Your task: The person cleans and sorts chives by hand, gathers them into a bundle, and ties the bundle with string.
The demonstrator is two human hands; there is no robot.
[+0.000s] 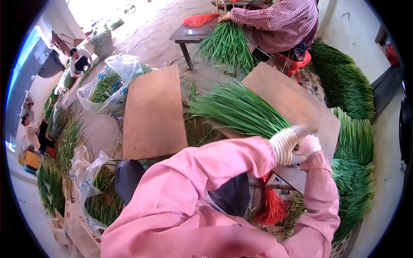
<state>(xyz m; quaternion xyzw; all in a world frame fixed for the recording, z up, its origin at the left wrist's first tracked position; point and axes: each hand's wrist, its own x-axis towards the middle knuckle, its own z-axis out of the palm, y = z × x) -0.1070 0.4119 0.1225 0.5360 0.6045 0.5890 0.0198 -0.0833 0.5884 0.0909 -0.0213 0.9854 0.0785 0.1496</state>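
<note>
A large bunch of long green stalks (241, 107) lies across the right-hand brown board (297, 94), its leafy ends fanned out toward the left. At its right end, my left hand (286, 144), in a striped glove, is wrapped round the bunch. Close beside it is my right hand (309, 144), also gloved; its fingers are mostly hidden behind the left hand and blurred. The two hands are nearly touching. Below the board's near edge hangs a bundle of red strings (273, 202).
Another brown board (155, 114) stands left. A person in a checked shirt (284, 21) handles green stalks (227, 45) at a dark table (191, 35). Stacked green bundles (352, 142) line the right wall. Plastic bags of stalks (107, 86) and other people (80, 60) are on the left.
</note>
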